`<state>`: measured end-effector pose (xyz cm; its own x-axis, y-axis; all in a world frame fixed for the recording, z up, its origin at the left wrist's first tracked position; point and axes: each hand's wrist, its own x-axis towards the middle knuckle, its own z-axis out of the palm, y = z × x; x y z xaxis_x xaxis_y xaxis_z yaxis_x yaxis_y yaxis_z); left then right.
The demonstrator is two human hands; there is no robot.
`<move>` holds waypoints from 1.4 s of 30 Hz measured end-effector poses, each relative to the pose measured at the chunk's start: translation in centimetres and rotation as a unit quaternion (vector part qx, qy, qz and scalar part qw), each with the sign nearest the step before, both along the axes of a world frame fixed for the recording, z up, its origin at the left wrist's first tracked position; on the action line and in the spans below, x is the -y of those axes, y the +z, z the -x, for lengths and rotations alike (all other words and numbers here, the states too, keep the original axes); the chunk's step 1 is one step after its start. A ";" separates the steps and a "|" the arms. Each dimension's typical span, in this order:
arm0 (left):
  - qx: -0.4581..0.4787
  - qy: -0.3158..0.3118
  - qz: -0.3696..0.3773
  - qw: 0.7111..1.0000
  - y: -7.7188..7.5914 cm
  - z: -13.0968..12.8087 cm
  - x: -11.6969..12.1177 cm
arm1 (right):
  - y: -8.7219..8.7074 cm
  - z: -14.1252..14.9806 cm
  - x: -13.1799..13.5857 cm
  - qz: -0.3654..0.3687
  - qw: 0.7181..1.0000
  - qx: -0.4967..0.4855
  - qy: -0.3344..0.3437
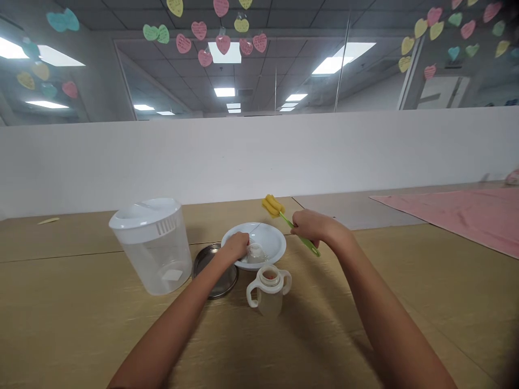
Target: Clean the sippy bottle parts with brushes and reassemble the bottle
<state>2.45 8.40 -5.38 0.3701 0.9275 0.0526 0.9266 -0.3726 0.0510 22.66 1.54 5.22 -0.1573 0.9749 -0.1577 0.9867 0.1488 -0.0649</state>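
My right hand [310, 226] is closed around the green handle of a bottle brush [274, 206], whose yellow sponge head points up and left above the table. Over the left side of a white bowl [276, 244], my left hand [238, 246] has its fingers curled and turned down. A clear dome-shaped cap [256, 253] lies in the bowl right beside those fingers; whether they grip it is hidden. In front of the bowl, a two-handled baby bottle [270, 294] stands upright with its mouth uncovered.
A tall translucent bucket [156, 254] with a white rim stands on the left. Between it and the bowl lies a round metal tray [221, 283], partly under my left forearm. A pink cloth [466, 213] covers the far right of the wooden table [81, 324]. A white wall [227, 162] runs behind.
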 end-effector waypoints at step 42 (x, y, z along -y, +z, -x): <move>0.229 0.037 -0.257 0.938 7.5 2.4 5.1 | 1.8 1.5 2.4 -0.020 0.977 -0.136 0.161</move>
<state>0.09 3.32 2.14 0.1346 0.7588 0.6373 0.8759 -0.3918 0.2815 21.14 -0.89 7.01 -0.4882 0.8722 -0.0295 0.8353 0.4572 -0.3053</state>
